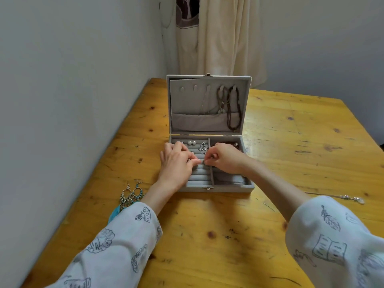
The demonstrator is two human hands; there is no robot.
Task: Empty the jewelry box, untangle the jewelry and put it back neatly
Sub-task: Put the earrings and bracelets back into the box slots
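A grey velvet jewelry box (216,189) stands open on the wooden table (207,235). Its raised lid (208,104) holds a dark bead necklace (233,109) and thin chains (212,104) on hooks. Pearl studs (192,142) and silver earrings (202,146) sit in the ring rolls at the back left. My left hand (176,163) and my right hand (225,157) meet over the ring rolls, fingertips pinched together on a small piece I cannot make out. A dark item lies in the back right compartment (234,144).
Two large dangling turquoise earrings (131,194) lie on the table left of the box, beside my left sleeve. A silver chain with a pendant (345,197) lies to the right. A wall runs along the table's left edge; a curtain hangs behind.
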